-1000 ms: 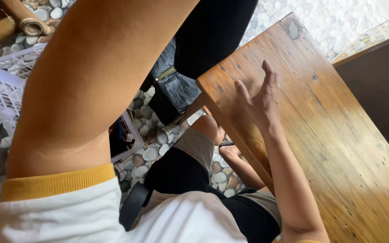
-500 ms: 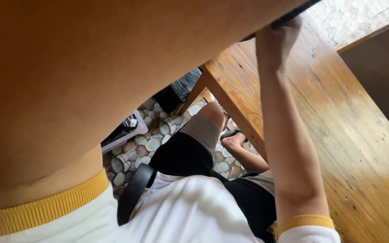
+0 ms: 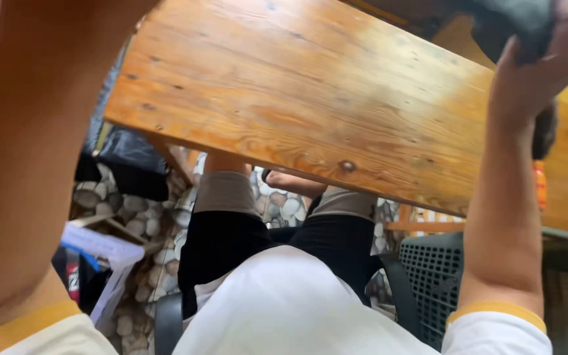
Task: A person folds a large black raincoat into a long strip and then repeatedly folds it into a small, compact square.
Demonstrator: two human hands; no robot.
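I sit at a wooden table (image 3: 310,98) with both arms raised toward my head. My right hand (image 3: 527,79) is up at the top right, curled around a dark object (image 3: 517,23) that runs out of the frame; I cannot tell what it is. My left forearm (image 3: 27,151) fills the left side, very close to the camera, and its hand is above the frame, out of sight. Below are my white shirt with yellow sleeve bands and my black shorts.
A pebble floor (image 3: 133,217) lies under the table. A black bag (image 3: 129,164) and white papers (image 3: 100,246) lie at the left. A dark perforated plastic seat (image 3: 428,276) stands at the right. A small orange thing (image 3: 539,187) sits at the table's right edge.
My right hand left the tabletop and rose to the top right, closing on the dark object. The view swung so the table now lies across the middle.
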